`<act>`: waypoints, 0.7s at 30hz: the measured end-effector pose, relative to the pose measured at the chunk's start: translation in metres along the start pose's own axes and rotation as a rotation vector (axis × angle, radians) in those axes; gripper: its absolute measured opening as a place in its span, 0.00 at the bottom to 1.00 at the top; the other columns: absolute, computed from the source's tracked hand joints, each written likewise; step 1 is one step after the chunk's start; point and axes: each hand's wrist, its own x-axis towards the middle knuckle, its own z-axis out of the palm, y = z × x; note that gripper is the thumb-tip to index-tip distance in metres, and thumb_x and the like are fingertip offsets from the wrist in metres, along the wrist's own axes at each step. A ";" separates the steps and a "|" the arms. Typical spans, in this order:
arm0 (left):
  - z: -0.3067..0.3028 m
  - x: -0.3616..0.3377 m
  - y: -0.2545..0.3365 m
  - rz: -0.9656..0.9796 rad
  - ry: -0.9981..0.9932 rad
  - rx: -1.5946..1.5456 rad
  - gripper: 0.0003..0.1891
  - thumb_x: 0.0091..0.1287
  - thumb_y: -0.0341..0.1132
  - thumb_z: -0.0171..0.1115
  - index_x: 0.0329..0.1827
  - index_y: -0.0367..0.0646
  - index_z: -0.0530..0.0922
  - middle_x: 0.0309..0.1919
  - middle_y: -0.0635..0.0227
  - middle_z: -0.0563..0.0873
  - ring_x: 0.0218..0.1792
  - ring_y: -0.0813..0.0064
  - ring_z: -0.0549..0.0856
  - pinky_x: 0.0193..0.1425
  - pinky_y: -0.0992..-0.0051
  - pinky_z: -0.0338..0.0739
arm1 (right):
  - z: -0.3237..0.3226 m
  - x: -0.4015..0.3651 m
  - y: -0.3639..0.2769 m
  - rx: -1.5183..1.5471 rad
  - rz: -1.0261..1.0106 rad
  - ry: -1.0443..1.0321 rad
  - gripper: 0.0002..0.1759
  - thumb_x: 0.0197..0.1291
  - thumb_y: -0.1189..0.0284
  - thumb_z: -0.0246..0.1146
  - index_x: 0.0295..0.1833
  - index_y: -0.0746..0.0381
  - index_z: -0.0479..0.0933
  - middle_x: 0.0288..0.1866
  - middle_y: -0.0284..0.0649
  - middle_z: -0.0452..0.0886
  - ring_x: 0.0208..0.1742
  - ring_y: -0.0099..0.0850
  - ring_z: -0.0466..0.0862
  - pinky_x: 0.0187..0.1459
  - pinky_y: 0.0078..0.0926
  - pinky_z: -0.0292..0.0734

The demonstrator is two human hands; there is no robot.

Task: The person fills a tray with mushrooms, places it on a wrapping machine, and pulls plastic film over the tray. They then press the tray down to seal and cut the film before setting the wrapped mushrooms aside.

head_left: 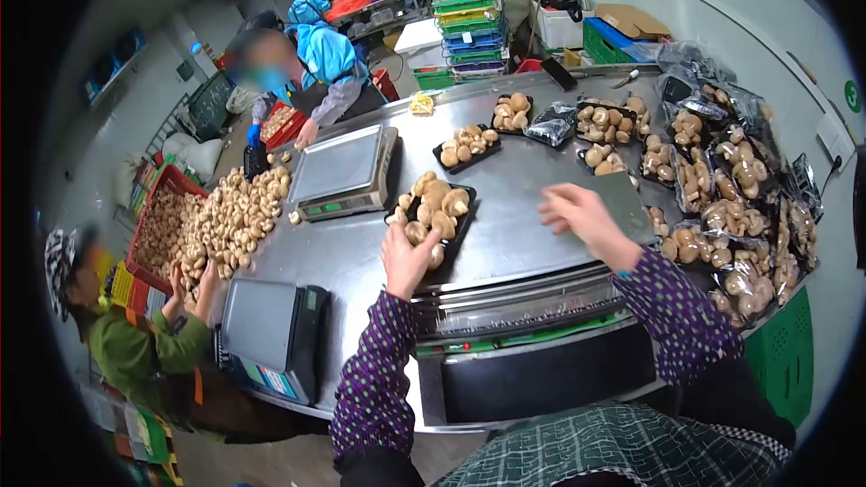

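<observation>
A black tray of mushrooms (pixel 433 203) sits on the steel table in front of me, heaped with brown-capped mushrooms. My left hand (pixel 408 260) is closed on its near left corner, fingers and thumb against the mushrooms there. To the right, my right hand (pixel 585 218) hovers over the table, empty, with its fingers apart and pointing left. Below it, at the table's near edge, is a wrapping machine with a roll of clear film (pixel 514 307). A flat grey plate (pixel 622 203) lies just beyond my right wrist.
Filled trays (pixel 466 146) stand farther back, and wrapped mushroom packs (pixel 744 171) pile up at right. On the left are two scales (pixel 338 162) (pixel 262 320) and a loose mushroom heap (pixel 239 216). Two co-workers (pixel 329 54) (pixel 135 352) work there. Stacked crates (pixel 465 9) rise behind.
</observation>
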 end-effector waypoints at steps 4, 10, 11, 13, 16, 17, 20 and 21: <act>0.004 -0.002 -0.003 0.054 -0.004 -0.009 0.37 0.52 0.52 0.68 0.58 0.34 0.70 0.55 0.50 0.73 0.58 0.54 0.71 0.63 0.62 0.63 | 0.074 0.110 0.013 -0.392 -0.357 -0.081 0.28 0.59 0.56 0.60 0.55 0.69 0.73 0.51 0.53 0.79 0.51 0.40 0.80 0.51 0.32 0.75; 0.006 -0.002 -0.007 0.136 -0.074 -0.038 0.36 0.50 0.49 0.69 0.58 0.34 0.70 0.57 0.50 0.73 0.60 0.54 0.71 0.64 0.63 0.64 | 0.141 0.170 0.013 -1.037 -0.510 -0.161 0.29 0.49 0.46 0.62 0.50 0.55 0.79 0.43 0.49 0.82 0.46 0.44 0.81 0.47 0.38 0.74; 0.006 -0.002 -0.008 0.144 -0.084 -0.043 0.36 0.50 0.48 0.69 0.59 0.34 0.69 0.58 0.50 0.72 0.61 0.54 0.70 0.65 0.63 0.63 | 0.140 0.173 0.013 -1.020 -0.515 -0.162 0.26 0.47 0.49 0.63 0.46 0.56 0.81 0.40 0.49 0.82 0.43 0.42 0.82 0.46 0.37 0.75; 0.002 -0.003 -0.005 0.135 -0.122 -0.090 0.38 0.50 0.48 0.70 0.60 0.34 0.68 0.58 0.50 0.72 0.61 0.54 0.70 0.65 0.63 0.63 | 0.133 0.181 0.021 -0.857 -0.593 -0.142 0.19 0.45 0.56 0.64 0.36 0.59 0.83 0.31 0.47 0.82 0.38 0.40 0.83 0.42 0.37 0.77; 0.003 -0.001 -0.005 0.117 -0.158 -0.122 0.43 0.48 0.48 0.71 0.63 0.33 0.64 0.59 0.50 0.70 0.61 0.54 0.69 0.65 0.64 0.63 | 0.127 0.169 0.010 -0.514 -0.577 -0.133 0.18 0.47 0.63 0.65 0.41 0.62 0.81 0.38 0.47 0.82 0.39 0.37 0.83 0.42 0.33 0.77; 0.005 -0.003 -0.005 0.085 -0.111 -0.214 0.45 0.47 0.49 0.72 0.64 0.33 0.61 0.60 0.49 0.69 0.61 0.53 0.69 0.65 0.63 0.63 | 0.126 0.159 0.003 -0.422 -0.624 -0.230 0.20 0.47 0.63 0.67 0.43 0.64 0.79 0.40 0.45 0.82 0.41 0.35 0.82 0.44 0.31 0.77; 0.004 -0.007 0.000 0.037 -0.071 -0.287 0.52 0.44 0.51 0.73 0.67 0.33 0.55 0.62 0.47 0.65 0.63 0.51 0.67 0.66 0.62 0.61 | 0.121 0.144 0.021 -0.747 -1.021 -0.451 0.20 0.46 0.60 0.68 0.44 0.57 0.79 0.41 0.36 0.81 0.47 0.32 0.79 0.53 0.33 0.67; 0.005 -0.008 0.002 0.123 -0.017 -0.105 0.51 0.44 0.50 0.73 0.67 0.33 0.56 0.62 0.47 0.65 0.63 0.52 0.67 0.66 0.62 0.60 | 0.120 0.140 0.023 -0.735 -0.990 -0.449 0.19 0.46 0.59 0.68 0.44 0.55 0.79 0.42 0.35 0.80 0.48 0.32 0.77 0.54 0.34 0.64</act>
